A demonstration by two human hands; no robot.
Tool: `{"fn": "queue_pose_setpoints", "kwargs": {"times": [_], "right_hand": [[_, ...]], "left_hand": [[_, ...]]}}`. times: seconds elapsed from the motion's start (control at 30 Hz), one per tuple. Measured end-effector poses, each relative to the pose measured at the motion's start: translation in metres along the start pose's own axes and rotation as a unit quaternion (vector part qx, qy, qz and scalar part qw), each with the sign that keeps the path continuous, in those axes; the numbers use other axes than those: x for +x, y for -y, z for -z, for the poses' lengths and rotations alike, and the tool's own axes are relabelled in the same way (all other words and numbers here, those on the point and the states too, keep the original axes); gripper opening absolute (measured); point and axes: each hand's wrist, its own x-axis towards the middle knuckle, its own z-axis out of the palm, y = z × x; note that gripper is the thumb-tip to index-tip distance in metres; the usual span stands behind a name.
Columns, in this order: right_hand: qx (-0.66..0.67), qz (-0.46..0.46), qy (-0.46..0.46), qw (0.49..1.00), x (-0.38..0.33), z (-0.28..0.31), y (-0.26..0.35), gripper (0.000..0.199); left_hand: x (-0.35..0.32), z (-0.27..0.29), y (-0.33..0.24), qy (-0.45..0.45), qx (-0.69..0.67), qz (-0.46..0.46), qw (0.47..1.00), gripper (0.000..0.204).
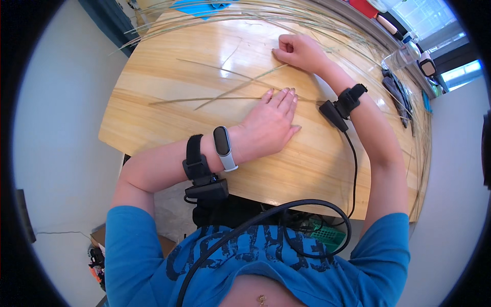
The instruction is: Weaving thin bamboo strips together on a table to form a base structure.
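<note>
My left hand [271,123] lies flat on the wooden table, fingers stretched out over several crossing thin plant strips [209,99]. These strips fan out to the left of its fingertips, and part of them is hidden under the fingers. Farther away and to the right, my right hand [302,52] is closed, thumb and forefinger curled into a small ring. One thin strip [240,87] slants up from the table and disappears at the underside of this hand, seemingly held in it.
Long loose strips [307,20] curve along the table's [153,123] far and right edges. A blue cloth [202,7] lies at the back. Dark tools [396,97] and a clear jar [401,56] are at the right. A black cable [276,210] loops before my body.
</note>
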Motion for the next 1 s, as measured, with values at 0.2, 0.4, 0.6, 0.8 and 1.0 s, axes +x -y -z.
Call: {"fn": "queue_pose_setpoints", "kwargs": {"times": [0.2, 0.4, 0.6, 0.8, 1.0], "right_hand": [[0.044, 0.079, 0.006, 0.996, 0.012, -0.021, 0.028, 0.019], [0.032, 0.063, 0.016, 0.997, -0.009, -0.005, 0.03, 0.016], [-0.016, 0.018, -0.046, 0.999, -0.068, 0.018, 0.034, 0.049], [-0.129, -0.079, 0.038, 0.988, -0.14, 0.0, 0.042, 0.075], [-0.167, -0.052, 0.06, 0.983, -0.139, 0.002, 0.05, 0.074]], "left_hand": [[0.002, 0.001, 0.001, 0.0, -0.006, -0.002, 1.0, 0.059], [0.001, 0.006, 0.001, 0.001, -0.01, -0.011, 1.0, 0.06], [0.0, 0.004, 0.001, 0.009, -0.019, 0.009, 1.0, 0.061], [0.0, 0.001, 0.0, -0.008, 0.0, -0.006, 1.0, 0.061], [0.0, 0.006, 0.002, 0.004, -0.003, -0.011, 1.0, 0.061]]}}
